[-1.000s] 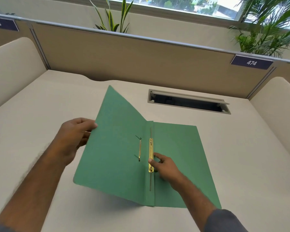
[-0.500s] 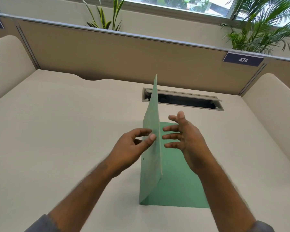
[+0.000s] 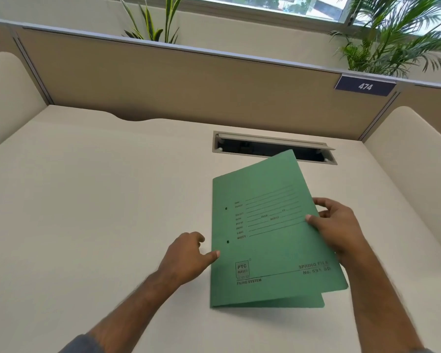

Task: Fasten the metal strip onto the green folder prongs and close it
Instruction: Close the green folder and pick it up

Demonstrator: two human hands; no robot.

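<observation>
The green folder [image 3: 270, 240] lies on the desk with its printed front cover folded over, still raised a little along the right edge. My right hand [image 3: 336, 225] grips that right edge of the cover, thumb on top and fingers underneath. At the folder's spine edge on the left rests my left hand [image 3: 189, 253], its thumb tip touching the cover and the fingers loosely curled with nothing in them. The metal strip and the prongs are hidden inside the folder; only two punched holes show near the spine.
A cable slot [image 3: 273, 147] with a grey lid opens in the desk [image 3: 99, 200] just behind the folder. Beige partition walls [image 3: 189, 82] enclose the desk at the back and both sides, with a "474" label [image 3: 365, 85] and plants beyond.
The front cover swung from open on the left, through upright, down over the back cover. My right hand left the metal strip and took the cover's edge; my left hand let go.
</observation>
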